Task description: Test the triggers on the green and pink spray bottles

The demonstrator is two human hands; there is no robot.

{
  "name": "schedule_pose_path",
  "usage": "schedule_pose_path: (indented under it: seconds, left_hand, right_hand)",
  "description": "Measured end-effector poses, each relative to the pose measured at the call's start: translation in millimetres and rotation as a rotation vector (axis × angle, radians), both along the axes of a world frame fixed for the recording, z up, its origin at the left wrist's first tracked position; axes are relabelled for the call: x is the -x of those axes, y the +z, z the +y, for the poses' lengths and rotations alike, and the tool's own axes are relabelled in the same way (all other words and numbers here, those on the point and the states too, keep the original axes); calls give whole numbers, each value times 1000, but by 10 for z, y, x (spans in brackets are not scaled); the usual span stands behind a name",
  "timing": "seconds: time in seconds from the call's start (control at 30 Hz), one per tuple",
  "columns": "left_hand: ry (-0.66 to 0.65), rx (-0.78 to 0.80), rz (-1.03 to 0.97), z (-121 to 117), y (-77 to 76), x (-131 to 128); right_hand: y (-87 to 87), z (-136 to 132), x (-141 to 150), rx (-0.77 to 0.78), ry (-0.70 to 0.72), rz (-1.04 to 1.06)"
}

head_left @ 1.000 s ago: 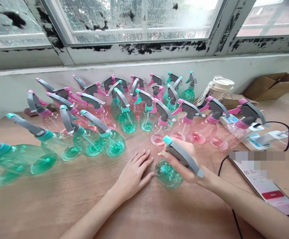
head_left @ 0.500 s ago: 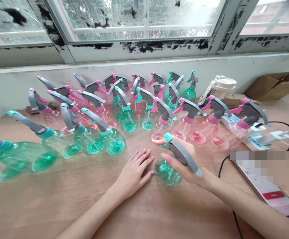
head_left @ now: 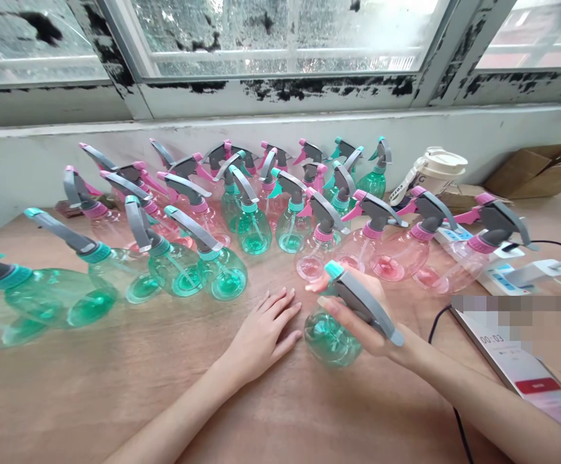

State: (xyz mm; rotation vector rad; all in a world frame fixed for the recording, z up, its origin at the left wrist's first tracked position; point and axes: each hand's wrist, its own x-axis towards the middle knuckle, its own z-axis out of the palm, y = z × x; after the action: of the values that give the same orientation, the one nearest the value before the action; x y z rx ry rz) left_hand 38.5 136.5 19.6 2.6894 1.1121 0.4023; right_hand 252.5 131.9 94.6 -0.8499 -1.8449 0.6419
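My right hand (head_left: 365, 309) is wrapped round the neck and trigger of a green spray bottle (head_left: 331, 338), which has a grey head and a turquoise nozzle. Part of the bottle's neck is hidden by the fingers. Just left of it, my left hand (head_left: 265, 325) lies flat on the wooden table (head_left: 242, 412) with its fingers stretched out, holding nothing. Beyond the hands stand several green spray bottles (head_left: 223, 274) and several pink spray bottles (head_left: 399, 251), all with grey heads.
A power strip (head_left: 498, 274) with a plugged-in white charger lies at the right behind a phone (head_left: 527, 380). A black cable (head_left: 457, 419) runs beside my right forearm. A white cup (head_left: 438, 167) and an open cardboard box (head_left: 534, 171) stand by the wall under the window.
The view has shifted slightly, so most things appear a little further right. My right hand still grips the green spray bottle, and my left hand still rests on the table.
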Motion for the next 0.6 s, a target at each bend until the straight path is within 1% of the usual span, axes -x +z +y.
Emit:
schedule_pose_path:
  seconds: [0.1,0.23,0.37,0.47,0.6]
  left_hand:
    - [-1,-11,-2,2,-8,0]
    - [4,-34,-20,-3,-29,5]
    - [19,-39,0,-26,-23,16]
    - [25,-53,17,-57,-19,65]
    - [18,-90,12,-131,-36,238]
  right_hand:
    - [-19,7,-15,22,27,5]
    - [-137,-4,-53,2,35,-4]
    - [-227,-50,-77,17,-32,-43]
    - [-203,-130,-86,51,-98,-114]
    - [-171,-304,-152,65,-121,-214]
